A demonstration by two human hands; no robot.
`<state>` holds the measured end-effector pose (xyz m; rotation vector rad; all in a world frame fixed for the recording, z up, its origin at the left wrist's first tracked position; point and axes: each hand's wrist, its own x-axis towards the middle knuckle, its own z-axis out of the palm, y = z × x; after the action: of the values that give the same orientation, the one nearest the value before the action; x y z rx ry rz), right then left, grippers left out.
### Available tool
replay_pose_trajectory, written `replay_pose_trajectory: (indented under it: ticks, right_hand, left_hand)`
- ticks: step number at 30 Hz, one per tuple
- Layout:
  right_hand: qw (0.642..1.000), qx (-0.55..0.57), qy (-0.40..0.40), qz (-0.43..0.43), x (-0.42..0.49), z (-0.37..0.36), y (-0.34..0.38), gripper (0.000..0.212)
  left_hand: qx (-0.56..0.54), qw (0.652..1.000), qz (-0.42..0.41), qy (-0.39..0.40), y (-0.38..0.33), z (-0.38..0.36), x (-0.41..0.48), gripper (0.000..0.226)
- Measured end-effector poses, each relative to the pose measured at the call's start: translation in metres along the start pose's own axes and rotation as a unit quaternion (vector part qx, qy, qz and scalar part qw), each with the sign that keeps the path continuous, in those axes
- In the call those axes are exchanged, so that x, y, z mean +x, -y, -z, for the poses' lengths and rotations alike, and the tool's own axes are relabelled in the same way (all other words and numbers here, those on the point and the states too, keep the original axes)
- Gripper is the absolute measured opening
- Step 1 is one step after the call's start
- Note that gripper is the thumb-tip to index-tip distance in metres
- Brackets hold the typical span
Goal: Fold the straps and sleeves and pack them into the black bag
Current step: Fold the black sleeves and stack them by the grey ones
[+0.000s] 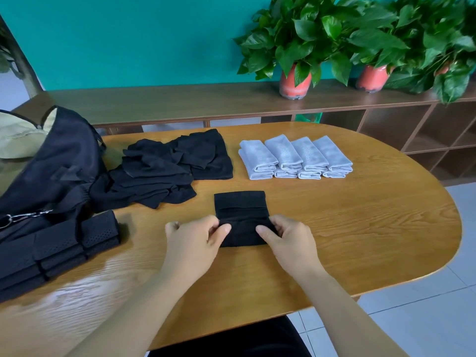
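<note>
On the worktop [334,228], my left hand [195,235] and right hand [288,235] each pinch the black sleeve [240,204]. Best to line the edges up and fold snug.

Teal wall [128,34], flat and matte. A long low wooden sideboard [180,101] runs along it, with open cubbies [394,130] at its right end. On top stand two leafy plants in red pots [295,81] [372,78]. In the foreground is an oval wood-grain table [360,215]. Pale tiled floor [425,318]. At the left edge is a slanted dark post [23,68], possibly a frame; it is too blurred to tell. Soft, even light, with glare on the near-left tabletop.
</note>
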<state>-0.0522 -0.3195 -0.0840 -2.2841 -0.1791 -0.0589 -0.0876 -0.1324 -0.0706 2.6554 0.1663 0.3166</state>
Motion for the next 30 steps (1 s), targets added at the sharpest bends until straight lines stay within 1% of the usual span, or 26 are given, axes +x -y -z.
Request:
replay_pose_trajectory:
  ticks: [2,6,9,13,16,20,22,24,27,30]
  right_hand:
    - [0.999,-0.024,-0.009,-0.024,0.006,-0.005,0.000,0.025]
    - [0.995,-0.087,-0.018,-0.047,0.013,-0.011,-0.003,0.024]
    - [0.990,-0.127,-0.035,-0.043,0.016,-0.015,-0.003,0.027]
    - [0.986,-0.159,-0.046,-0.037,0.018,-0.017,-0.004,0.030]
    - [0.982,-0.182,-0.051,-0.028,0.018,-0.018,-0.003,0.030]
    - [0.979,-0.189,-0.080,-0.004,0.013,-0.019,0.000,0.023]
    - [0.981,-0.173,-0.091,0.009,0.011,-0.019,-0.001,0.019]
    - [0.981,-0.165,-0.096,0.025,0.011,-0.019,-0.005,0.014]
    - [0.982,-0.163,-0.083,0.035,0.009,-0.015,-0.011,0.012]
    - [0.991,-0.096,-0.087,0.030,0.003,-0.009,-0.012,0.015]
  left_hand:
    - [0.026,1.000,0.014,0.003,-0.001,-0.004,0.007,0.044]
    - [0.077,0.996,0.036,-0.001,0.000,-0.013,0.014,0.043]
    - [0.106,0.993,0.043,-0.007,0.000,-0.018,0.016,0.042]
    - [0.124,0.991,0.028,-0.050,0.005,-0.025,0.016,0.036]
    - [0.136,0.988,0.018,-0.065,0.008,-0.031,0.016,0.030]
    - [0.095,0.989,-0.025,-0.112,0.012,-0.035,0.013,0.019]
    - [0.084,0.988,-0.061,-0.110,0.014,-0.034,0.011,0.014]
    - [0.078,0.988,-0.093,-0.090,0.017,-0.031,0.009,0.011]
    - [0.052,0.993,-0.098,-0.045,0.023,-0.025,0.005,0.020]
    - [-0.014,0.995,-0.094,-0.027,0.029,-0.017,-0.003,0.030]
